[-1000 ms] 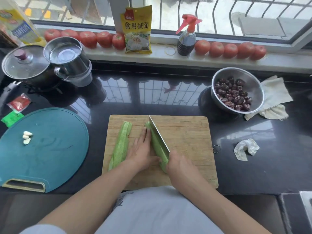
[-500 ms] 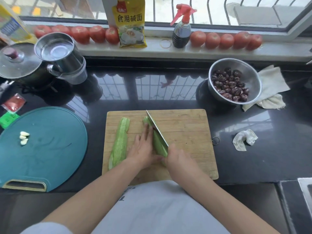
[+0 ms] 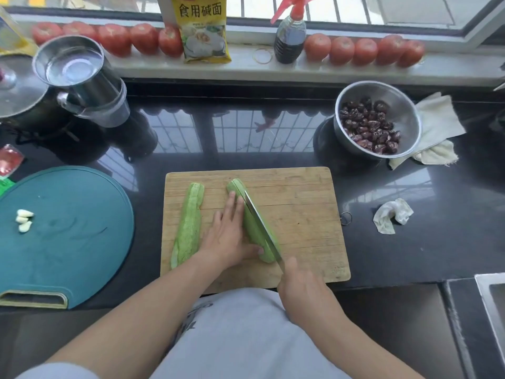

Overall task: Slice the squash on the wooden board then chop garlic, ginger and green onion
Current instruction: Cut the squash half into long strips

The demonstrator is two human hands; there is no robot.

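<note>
Right hand (image 3: 303, 292) wrapped round what seems a knife (image 3: 262, 228) handle, left hand (image 3: 229, 236) flat-fingered on squash (image 3: 252, 225), wooden board (image 3: 300, 214) on glossy black counter (image 3: 410, 242), garlic (image 3: 24, 220) left, tomatoes (image 3: 363, 50) along the windowsill (image 3: 246, 69)

Glossy black countertop (image 3: 273, 138) reflecting barred window (image 3: 355, 6); white sill (image 3: 273, 69) behind, daylight coming in; sink edge (image 3: 492, 305) at right.

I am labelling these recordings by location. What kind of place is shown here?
Most likely a home kitchen. A wooden board with squash lies on a dark glossy counter, tomatoes line the windowsill, and a sink edge shows at the right.
</note>
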